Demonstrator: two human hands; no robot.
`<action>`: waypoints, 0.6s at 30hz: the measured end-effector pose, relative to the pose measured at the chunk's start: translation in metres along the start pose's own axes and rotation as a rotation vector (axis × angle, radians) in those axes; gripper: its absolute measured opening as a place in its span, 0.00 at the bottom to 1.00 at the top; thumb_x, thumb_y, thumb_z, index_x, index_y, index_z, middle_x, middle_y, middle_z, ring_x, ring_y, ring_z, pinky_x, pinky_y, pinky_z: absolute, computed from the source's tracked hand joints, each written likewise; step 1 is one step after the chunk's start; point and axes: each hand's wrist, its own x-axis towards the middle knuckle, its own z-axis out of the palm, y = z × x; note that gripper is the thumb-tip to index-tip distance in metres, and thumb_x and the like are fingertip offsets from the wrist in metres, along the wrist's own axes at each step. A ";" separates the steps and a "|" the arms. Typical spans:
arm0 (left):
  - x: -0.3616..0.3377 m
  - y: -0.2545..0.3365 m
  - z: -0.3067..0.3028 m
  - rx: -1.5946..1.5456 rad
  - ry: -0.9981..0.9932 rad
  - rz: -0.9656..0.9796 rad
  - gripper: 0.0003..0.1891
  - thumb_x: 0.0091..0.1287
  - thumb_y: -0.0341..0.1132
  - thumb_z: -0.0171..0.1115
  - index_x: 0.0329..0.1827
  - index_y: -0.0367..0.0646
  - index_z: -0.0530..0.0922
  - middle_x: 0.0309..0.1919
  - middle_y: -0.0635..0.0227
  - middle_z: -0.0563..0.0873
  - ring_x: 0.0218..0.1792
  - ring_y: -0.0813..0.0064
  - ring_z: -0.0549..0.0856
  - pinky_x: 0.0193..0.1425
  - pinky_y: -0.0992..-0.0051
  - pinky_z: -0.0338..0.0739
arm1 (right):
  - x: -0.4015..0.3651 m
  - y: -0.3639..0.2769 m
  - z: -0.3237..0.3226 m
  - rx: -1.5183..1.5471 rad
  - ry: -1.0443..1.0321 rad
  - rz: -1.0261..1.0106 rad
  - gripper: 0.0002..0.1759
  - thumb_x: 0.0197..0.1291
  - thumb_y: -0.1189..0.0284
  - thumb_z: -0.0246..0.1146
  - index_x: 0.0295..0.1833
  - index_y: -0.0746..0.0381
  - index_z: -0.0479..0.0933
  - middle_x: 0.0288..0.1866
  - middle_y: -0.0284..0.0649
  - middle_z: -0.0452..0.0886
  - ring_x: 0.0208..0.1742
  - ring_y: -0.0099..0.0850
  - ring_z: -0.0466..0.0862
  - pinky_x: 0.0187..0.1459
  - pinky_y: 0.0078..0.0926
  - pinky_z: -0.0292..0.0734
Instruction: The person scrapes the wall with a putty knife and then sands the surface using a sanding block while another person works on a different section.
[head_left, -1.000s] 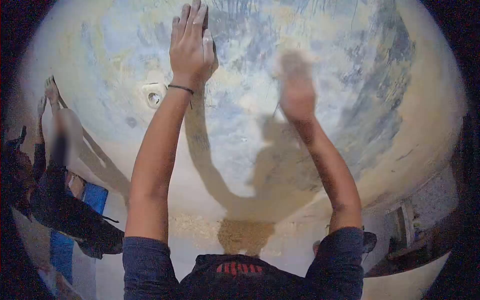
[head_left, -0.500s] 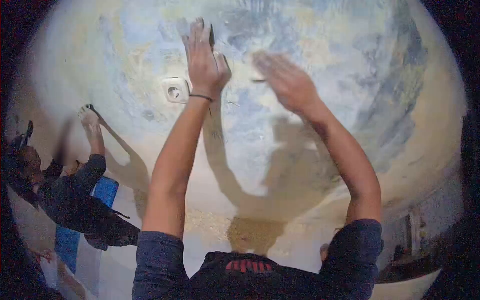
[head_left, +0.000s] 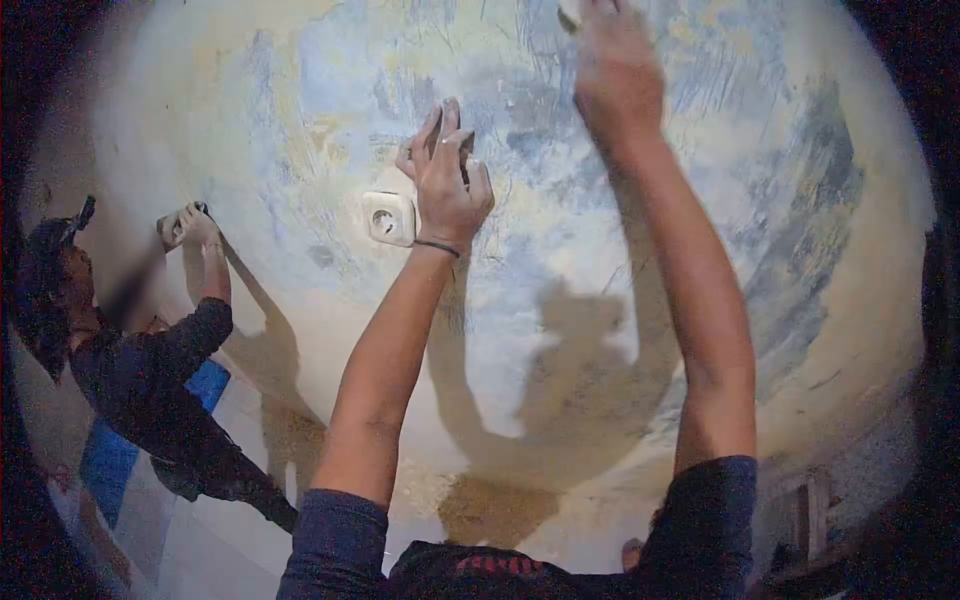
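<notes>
My left hand [head_left: 448,190] is at the wall [head_left: 540,290], just right of a white power socket [head_left: 391,218]. Its fingers are apart and partly bent, with nothing visible in them, and a dark band circles the wrist. Higher up, my right hand [head_left: 620,80] reaches to the top edge of the view, smeared by motion. At its left side shows the edge of a small, thin, flat piece [head_left: 568,18], pale with a dark rim; the fingers cover the rest. Blue, grey and yellowish patches with scratch-like marks cover the wall.
Another person [head_left: 150,390] in dark clothes stands at the left, both hands [head_left: 190,228] raised to the same wall. Blue and white panels [head_left: 108,470] are beyond that person. My shadow [head_left: 570,390] falls across the wall. A frame-like structure [head_left: 815,510] is at the lower right.
My right hand has swept up and to the right with the flat piece. My left hand's fingers, straight before, are now more bent. The view has shifted, and the other person's hands have come together.
</notes>
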 end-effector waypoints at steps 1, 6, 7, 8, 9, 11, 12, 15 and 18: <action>0.002 0.005 -0.004 0.038 -0.019 0.005 0.18 0.59 0.26 0.59 0.54 0.40 0.80 0.77 0.54 0.79 0.77 0.52 0.74 0.80 0.48 0.57 | -0.012 -0.004 0.011 0.000 0.008 -0.007 0.28 0.67 0.74 0.58 0.72 0.65 0.78 0.73 0.48 0.82 0.76 0.46 0.79 0.80 0.43 0.69; 0.006 -0.012 -0.019 0.010 -0.076 0.028 0.18 0.58 0.25 0.60 0.54 0.42 0.80 0.75 0.56 0.80 0.75 0.55 0.75 0.78 0.50 0.58 | -0.039 -0.009 0.010 0.208 -0.189 -0.396 0.29 0.69 0.75 0.56 0.76 0.65 0.73 0.77 0.52 0.77 0.77 0.47 0.77 0.79 0.45 0.70; 0.012 -0.019 -0.025 -0.045 -0.101 0.045 0.18 0.59 0.25 0.60 0.54 0.42 0.80 0.73 0.56 0.81 0.74 0.54 0.76 0.77 0.52 0.60 | -0.028 -0.003 0.011 0.179 -0.162 -0.261 0.30 0.69 0.76 0.55 0.77 0.65 0.72 0.79 0.52 0.75 0.77 0.46 0.76 0.80 0.45 0.69; 0.017 -0.026 -0.030 -0.100 -0.130 0.067 0.18 0.59 0.25 0.60 0.54 0.42 0.79 0.72 0.56 0.82 0.72 0.53 0.76 0.76 0.54 0.62 | -0.011 0.002 0.020 -0.073 -0.049 -0.264 0.30 0.70 0.77 0.54 0.77 0.65 0.72 0.79 0.51 0.75 0.77 0.47 0.76 0.79 0.46 0.69; 0.022 -0.032 -0.033 -0.082 -0.129 0.074 0.18 0.59 0.25 0.60 0.54 0.42 0.79 0.72 0.56 0.82 0.72 0.53 0.76 0.76 0.54 0.62 | -0.009 -0.002 0.028 -0.059 -0.037 -0.261 0.30 0.70 0.77 0.54 0.77 0.65 0.72 0.79 0.51 0.75 0.77 0.47 0.76 0.79 0.46 0.69; 0.048 -0.035 -0.041 -0.037 -0.052 0.017 0.20 0.60 0.28 0.62 0.57 0.42 0.78 0.67 0.56 0.84 0.70 0.51 0.77 0.76 0.54 0.64 | 0.000 -0.019 0.042 -0.057 0.043 -0.091 0.29 0.70 0.76 0.54 0.77 0.65 0.73 0.77 0.49 0.77 0.76 0.49 0.77 0.78 0.46 0.70; 0.061 -0.055 -0.040 0.022 -0.056 0.046 0.25 0.60 0.31 0.63 0.63 0.42 0.76 0.71 0.53 0.79 0.73 0.48 0.74 0.80 0.50 0.61 | -0.008 -0.031 0.053 0.125 -0.029 -0.171 0.33 0.67 0.79 0.53 0.78 0.56 0.74 0.79 0.48 0.76 0.79 0.47 0.75 0.82 0.44 0.66; 0.098 -0.075 -0.042 0.183 -0.005 0.116 0.30 0.60 0.32 0.62 0.69 0.42 0.73 0.76 0.51 0.73 0.77 0.45 0.68 0.83 0.48 0.56 | -0.010 -0.028 0.054 0.227 -0.193 -0.435 0.32 0.69 0.78 0.52 0.79 0.58 0.73 0.80 0.47 0.74 0.78 0.46 0.75 0.81 0.44 0.66; 0.103 -0.087 -0.038 0.151 -0.039 0.099 0.33 0.60 0.33 0.62 0.72 0.40 0.71 0.80 0.49 0.67 0.81 0.43 0.63 0.86 0.46 0.51 | 0.038 -0.015 0.037 0.059 -0.046 -0.222 0.32 0.69 0.79 0.53 0.79 0.59 0.73 0.81 0.46 0.74 0.80 0.45 0.74 0.82 0.44 0.65</action>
